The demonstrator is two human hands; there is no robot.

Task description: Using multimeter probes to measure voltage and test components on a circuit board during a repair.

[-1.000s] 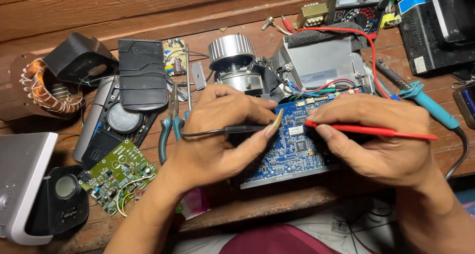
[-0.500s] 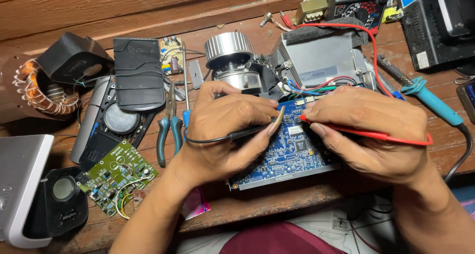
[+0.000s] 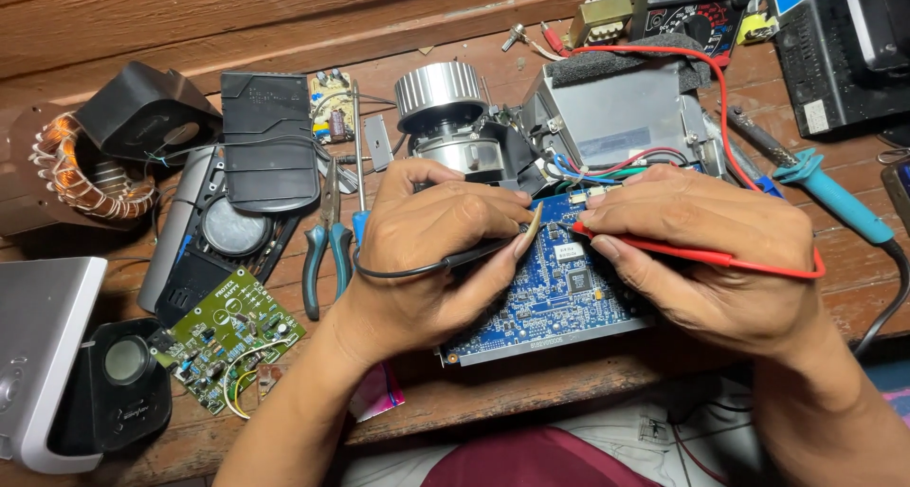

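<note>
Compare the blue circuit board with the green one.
The blue circuit board lies under both hands, the left hand with a black probe and the right hand with a red probe; the green circuit board lies untouched off to the left. The blue looks larger. Both lie flat on the wooden bench, components up.

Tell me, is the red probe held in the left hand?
No, the right hand holds the red probe over the blue circuit board, while the left hand holds the black probe.
</note>
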